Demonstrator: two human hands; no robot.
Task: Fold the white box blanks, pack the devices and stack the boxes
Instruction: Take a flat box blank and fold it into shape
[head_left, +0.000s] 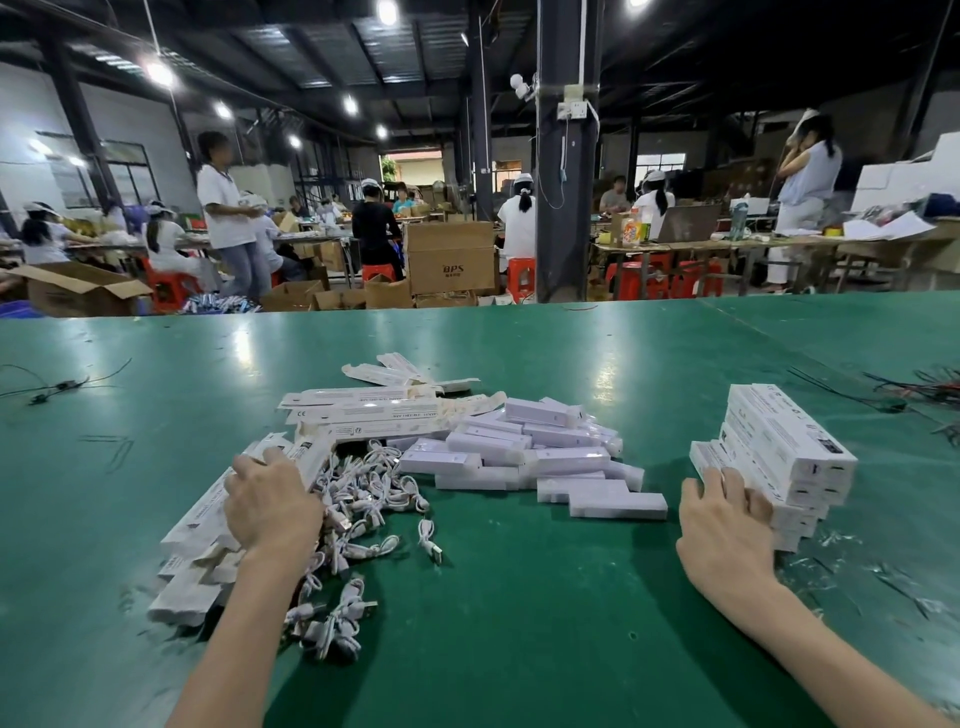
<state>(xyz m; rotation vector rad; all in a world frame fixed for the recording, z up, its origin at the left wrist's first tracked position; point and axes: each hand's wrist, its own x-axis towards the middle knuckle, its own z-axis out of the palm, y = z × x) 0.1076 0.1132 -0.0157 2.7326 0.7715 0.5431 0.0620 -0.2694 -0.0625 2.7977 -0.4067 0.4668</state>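
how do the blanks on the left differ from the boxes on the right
The blanks lie flat and unfolded in a loose pile under the left hand; the boxes are folded closed and stacked in neat layers against the right hand. The blanks are thin sheets, the boxes full blocks. Both are white with dark print.

Mount: one wide-angle camera on the person's head.
Facing: forward and down across the green counter.
Nearness: close above left hand and right hand; workshop hall far beyond.
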